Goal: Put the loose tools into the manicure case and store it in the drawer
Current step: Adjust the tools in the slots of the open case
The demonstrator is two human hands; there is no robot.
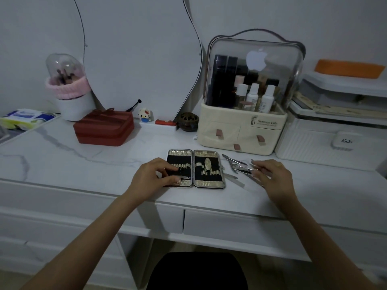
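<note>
- Nearest my view, at 6 o'clock, sits a black stool seat [196,271], tucked below the white vanity table [83,162], whose two front drawers [230,227] are closed.
- Marble-veined white covers the tabletop; a pale wall and a curvy mirror [136,59] stand behind it.
- At 10 o'clock I see a red zip pouch [103,129], a brush holder with a clear dome [67,88] and a wipes pack [23,119].
- At 1 o'clock stands a cream cosmetics organiser [243,132] with a clear lid and bottles inside; white storage boxes [326,143] sit at 2 o'clock.
- Centre of the table: the manicure case [196,169] lies open flat, two black-lined halves with silver-gold edges and rows of elastic loops.
- My left hand [151,174] rests on the case's left half, fingertips pressing on the loops, with a small clipper [185,178] lying under the thumb.
- My right hand [270,175] is over the loose tools [238,166] just right of the case, fingers curled around one steel piece; nippers and a file lie beside.
</note>
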